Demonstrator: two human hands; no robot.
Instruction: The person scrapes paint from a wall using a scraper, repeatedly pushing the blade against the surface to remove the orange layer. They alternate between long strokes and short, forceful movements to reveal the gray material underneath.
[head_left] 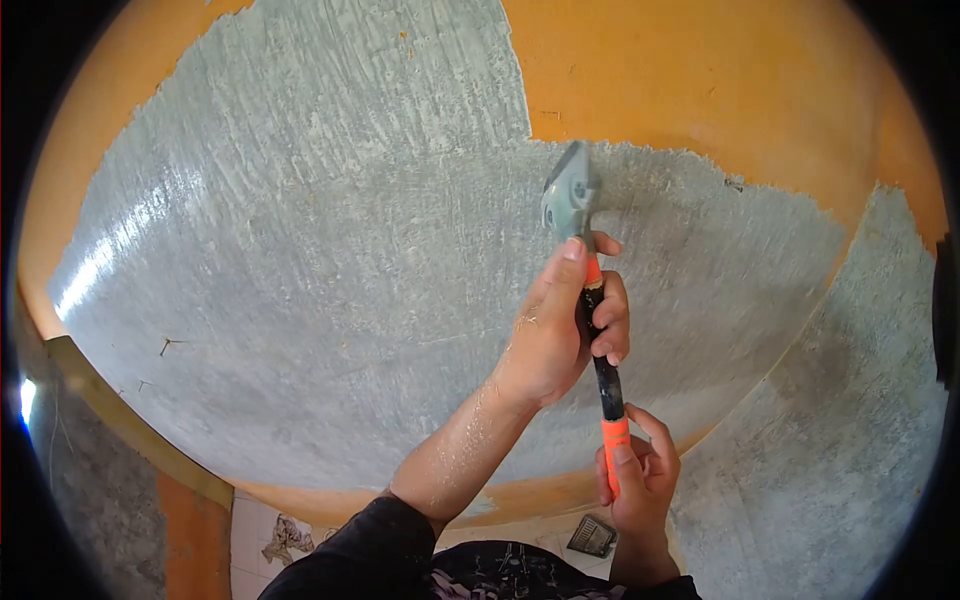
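Both my hands hold a long-handled scraper (608, 385) with a grey head, a black shaft and orange grip sections. My left hand (560, 325) wraps round the shaft just below the head, thumb laid along it. Lower down, my right hand (645, 485) grips the orange end of the handle. The scraper's head (570, 195) is slightly blurred and overlaps the bare grey wall (350, 250), its tip right at the ragged lower edge of the orange paint (690, 75). Pale flakes cling to my left hand and forearm.
A wall corner runs down the right side, with more scraped grey wall (800, 470) beyond it. A thin nail-like piece (168, 345) sticks out at left. On the tiled floor lie a crumpled cloth (288, 538) and a dark gridded tray (592, 536).
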